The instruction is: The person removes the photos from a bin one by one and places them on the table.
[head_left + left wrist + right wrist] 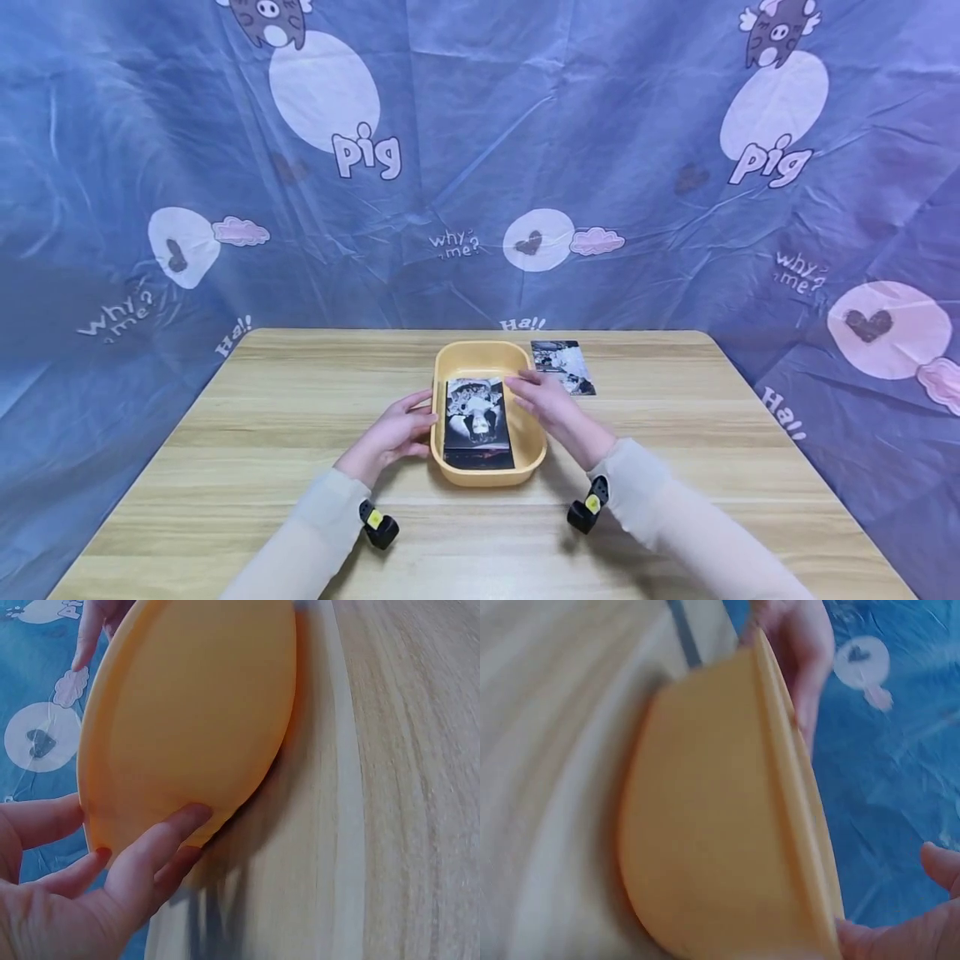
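A yellow rounded rectangular plastic tub (487,478) stands on the wooden table. Inside it lies a black-and-white photo print (477,412), overlapping a darker print (480,460) beneath. My left hand (393,432) is at the tub's left side; in the left wrist view its spread fingertips (196,814) touch the outer wall. My right hand (557,407) reaches over the right rim, fingers extended above the tub's inside. In the right wrist view one finger (862,941) touches the rim while the thumb stands apart. Neither hand holds a print.
Another black-and-white print (564,367) lies on the table (300,433) behind the right hand, just right of the tub. A blue curtain (465,167) with pig patterns hangs behind the table and along both sides. Each wrist wears a black strapped camera.
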{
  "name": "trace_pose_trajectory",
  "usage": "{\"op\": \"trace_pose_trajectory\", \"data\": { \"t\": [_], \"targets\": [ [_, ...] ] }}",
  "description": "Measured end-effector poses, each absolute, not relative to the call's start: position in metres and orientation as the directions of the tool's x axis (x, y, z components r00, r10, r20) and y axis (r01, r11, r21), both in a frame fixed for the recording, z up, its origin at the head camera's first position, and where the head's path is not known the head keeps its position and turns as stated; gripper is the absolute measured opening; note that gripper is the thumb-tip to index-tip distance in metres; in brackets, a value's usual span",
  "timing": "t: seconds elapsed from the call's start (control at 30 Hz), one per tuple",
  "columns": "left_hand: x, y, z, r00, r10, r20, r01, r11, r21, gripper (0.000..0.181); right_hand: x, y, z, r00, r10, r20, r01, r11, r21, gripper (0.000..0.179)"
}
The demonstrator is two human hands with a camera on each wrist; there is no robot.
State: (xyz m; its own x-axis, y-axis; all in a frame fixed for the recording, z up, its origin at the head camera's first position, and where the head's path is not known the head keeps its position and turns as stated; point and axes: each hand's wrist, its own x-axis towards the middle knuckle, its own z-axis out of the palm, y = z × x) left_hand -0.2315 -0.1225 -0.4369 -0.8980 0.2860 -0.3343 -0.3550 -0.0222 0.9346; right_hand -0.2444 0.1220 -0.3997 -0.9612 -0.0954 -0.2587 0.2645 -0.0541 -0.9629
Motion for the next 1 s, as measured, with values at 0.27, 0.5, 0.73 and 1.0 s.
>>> {"op": "trace_pose_trajectory", "data": {
  "t": [0.27,0.5,0.73,1.0],
  "targets": [
    [-0.233,-0.122,-0.437,-0.898,0.278,-0.342,-0.364,-0.031,0.931,0.062,-0.233,0.097,-0.418,-0.942,-0.025,-0.335,0.325,0.181,-0.928,0.069],
    [-0.231,-0.123,-0.437,-0.893,0.3,-0.337,-0.359,-0.02,0.933,0.062,-0.235,0.088,-0.425,-0.928,0.023,-0.371,0.369,0.176,-0.912,0.069],
    [-0.231,-0.123,-0.436,-0.894,0.293,-0.339,-0.359,-0.014,0.933,0.061,-0.249,0.086,-0.449,-0.94,0.042,-0.338,0.339,0.223,-0.914,0.064],
    [-0.23,-0.123,-0.436,-0.893,0.295,-0.338,-0.357,-0.008,0.934,0.062,-0.257,0.087,-0.461,-0.936,0.056,-0.347,0.351,0.188,-0.917,0.061]
  ]
}}
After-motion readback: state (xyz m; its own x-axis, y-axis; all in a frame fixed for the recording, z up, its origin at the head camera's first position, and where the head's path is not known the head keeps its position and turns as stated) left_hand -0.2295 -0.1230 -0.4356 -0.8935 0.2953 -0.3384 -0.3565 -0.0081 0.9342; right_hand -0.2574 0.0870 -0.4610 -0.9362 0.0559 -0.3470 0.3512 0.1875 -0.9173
